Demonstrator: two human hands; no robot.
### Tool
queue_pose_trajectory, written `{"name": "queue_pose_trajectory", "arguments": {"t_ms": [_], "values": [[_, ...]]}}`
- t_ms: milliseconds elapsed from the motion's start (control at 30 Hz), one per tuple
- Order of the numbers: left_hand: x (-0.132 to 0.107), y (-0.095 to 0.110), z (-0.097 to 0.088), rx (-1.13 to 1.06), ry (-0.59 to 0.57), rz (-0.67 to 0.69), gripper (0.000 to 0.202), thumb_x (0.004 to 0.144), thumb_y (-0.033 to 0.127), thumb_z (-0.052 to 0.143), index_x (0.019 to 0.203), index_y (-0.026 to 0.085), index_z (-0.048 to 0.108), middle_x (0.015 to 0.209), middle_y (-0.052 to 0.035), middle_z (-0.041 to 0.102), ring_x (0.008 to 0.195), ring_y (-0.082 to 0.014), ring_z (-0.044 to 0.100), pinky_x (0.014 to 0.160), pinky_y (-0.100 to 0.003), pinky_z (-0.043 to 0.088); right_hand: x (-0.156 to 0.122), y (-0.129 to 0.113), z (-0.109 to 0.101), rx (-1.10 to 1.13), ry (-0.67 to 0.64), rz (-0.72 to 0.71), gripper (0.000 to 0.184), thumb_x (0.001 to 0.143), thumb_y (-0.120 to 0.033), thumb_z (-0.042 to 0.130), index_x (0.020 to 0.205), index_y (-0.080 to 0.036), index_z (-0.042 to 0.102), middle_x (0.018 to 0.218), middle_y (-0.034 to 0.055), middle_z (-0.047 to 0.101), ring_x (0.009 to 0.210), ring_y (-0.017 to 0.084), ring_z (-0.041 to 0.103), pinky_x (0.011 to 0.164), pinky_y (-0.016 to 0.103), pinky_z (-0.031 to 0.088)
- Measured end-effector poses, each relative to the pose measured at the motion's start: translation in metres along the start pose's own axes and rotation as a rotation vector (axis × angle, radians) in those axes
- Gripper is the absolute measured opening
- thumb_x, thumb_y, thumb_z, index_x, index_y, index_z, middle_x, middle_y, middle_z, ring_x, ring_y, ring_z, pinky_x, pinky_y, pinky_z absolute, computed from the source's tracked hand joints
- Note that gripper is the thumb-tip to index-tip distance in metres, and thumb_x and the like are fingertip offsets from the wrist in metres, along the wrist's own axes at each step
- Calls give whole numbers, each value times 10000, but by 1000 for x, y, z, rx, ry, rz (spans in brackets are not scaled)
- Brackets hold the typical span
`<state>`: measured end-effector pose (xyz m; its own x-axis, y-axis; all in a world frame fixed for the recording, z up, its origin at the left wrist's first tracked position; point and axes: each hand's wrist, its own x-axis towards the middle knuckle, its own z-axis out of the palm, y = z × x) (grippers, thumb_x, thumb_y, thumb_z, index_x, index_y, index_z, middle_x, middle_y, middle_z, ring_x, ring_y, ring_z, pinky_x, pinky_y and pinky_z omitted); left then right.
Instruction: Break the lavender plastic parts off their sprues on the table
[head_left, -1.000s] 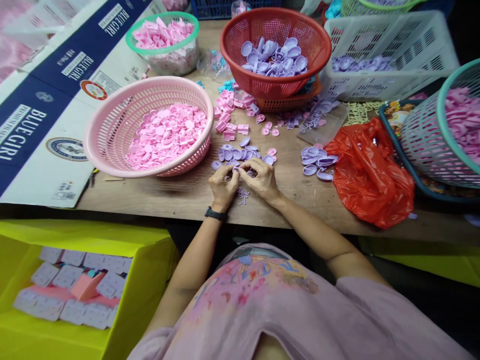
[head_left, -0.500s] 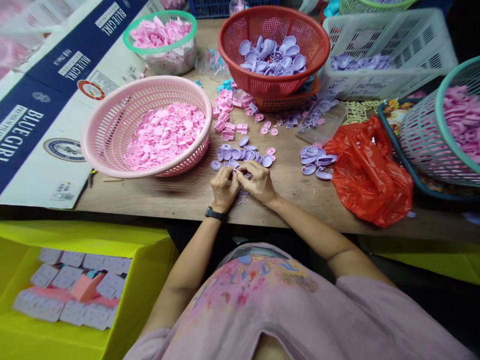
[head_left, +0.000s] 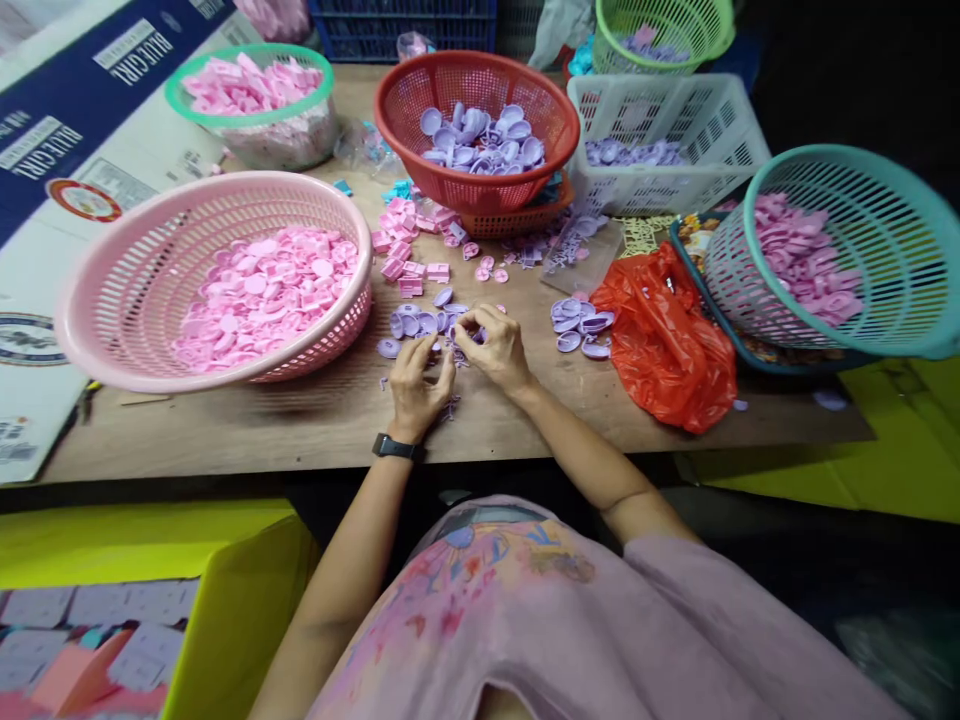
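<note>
Above the wooden table, my left hand has its thumb and forefinger apart, with nothing visible between them. My right hand is beside it, thumb and forefinger curled together in a pinch; whatever is between the tips is too small or hidden to make out. Just beyond my fingers lies a loose pile of purple oval plastic pieces, partly covered by my hands. Tiny purple stick-like bits are scattered on the table between my wrists. A second group of purple oval pieces rests to the right.
A pink basket of pink parts stands left. Behind are a red colander of purple pieces and a white crate. A red plastic bag and a teal basket sit right. Pink blocks lie mid-table.
My hands were together at a small purple piece; now they have come apart, and the left fingers have spread. The camera view has shifted, so the table's things appear further left.
</note>
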<state>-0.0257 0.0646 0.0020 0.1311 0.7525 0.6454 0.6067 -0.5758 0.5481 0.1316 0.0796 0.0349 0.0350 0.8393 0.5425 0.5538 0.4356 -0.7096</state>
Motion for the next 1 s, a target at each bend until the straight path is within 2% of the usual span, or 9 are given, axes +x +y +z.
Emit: {"name": "queue_pose_trajectory", "arguments": {"t_ms": [67,167,300,433,700,867,1000], "values": [[1,1,0,-30,-5,-21,283,938,329,605,1167,177,671,1080,-118,732,1002,-215,694,916,-361,559,3,2,-6,78,12,73,115,885,-216,633,773,-201,651,787,13,681,728,148,624,758,284,515],[1,3,-1,-55,-28,-52,285,971,352,564,1181,185,661,1046,-98,739,942,-191,695,880,-342,561,4,0,-7,256,-45,147,123,872,-292,669,803,-192,693,776,2,707,685,136,631,696,267,523],[-1,6,-2,-33,38,-10,288,982,328,549,1204,172,644,1036,-102,745,887,-177,690,856,-329,561,0,-8,-4,353,-77,123,161,881,-342,683,826,-193,709,814,12,707,703,131,621,688,265,517],[-4,6,-4,36,118,50,308,976,297,550,1245,166,624,1084,-123,742,961,-201,700,894,-352,560,-3,-12,-4,408,-93,82,165,894,-359,693,846,-202,708,837,15,694,753,140,629,726,277,527],[-8,1,-2,87,54,8,358,981,364,525,1264,164,618,1110,-146,735,997,-237,707,931,-413,558,-5,-14,0,407,-94,76,193,909,-399,682,848,-217,707,849,20,705,799,164,654,783,317,551],[-9,2,-2,100,62,34,362,989,344,506,1269,147,624,1096,-153,739,972,-233,707,920,-409,563,-7,-12,3,386,-70,56,173,912,-373,684,839,-218,714,832,21,711,794,169,659,776,321,546],[-9,1,-1,71,-10,18,371,1003,334,472,1295,158,617,1137,-154,731,1037,-241,700,965,-424,552,-8,-8,5,326,-73,58,180,915,-371,669,829,-217,709,833,26,716,798,176,658,790,332,545]]}}
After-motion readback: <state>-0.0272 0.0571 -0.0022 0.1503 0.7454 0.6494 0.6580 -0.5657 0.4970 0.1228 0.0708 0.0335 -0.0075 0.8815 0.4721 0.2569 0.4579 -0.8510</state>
